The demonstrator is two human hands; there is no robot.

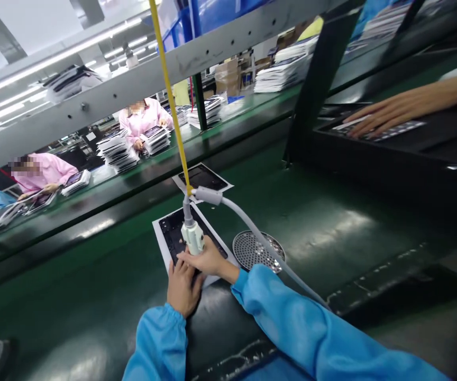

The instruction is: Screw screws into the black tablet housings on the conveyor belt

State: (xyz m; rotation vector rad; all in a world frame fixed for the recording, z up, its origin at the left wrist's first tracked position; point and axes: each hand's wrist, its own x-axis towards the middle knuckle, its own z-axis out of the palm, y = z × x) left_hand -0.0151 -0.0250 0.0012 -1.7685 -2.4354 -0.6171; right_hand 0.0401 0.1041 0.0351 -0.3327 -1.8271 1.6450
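Note:
My right hand is wrapped round a pale electric screwdriver, which hangs upright from a yellow cord. Its grey cable runs off to the lower right. Below the tool, a black tablet-like panel lies on a white sheet on the green bench. My left hand rests at the near edge of this panel, fingers stretched forward and close to the screwdriver. The screwdriver's tip is hidden by my hands. Just right of the panel sits a round perforated metal dish.
Another black panel lies on white backing farther away. At right, a co-worker's hand rests over a dark tray. A metal beam crosses above. Across the line, people in pink sit behind stacks of sheets.

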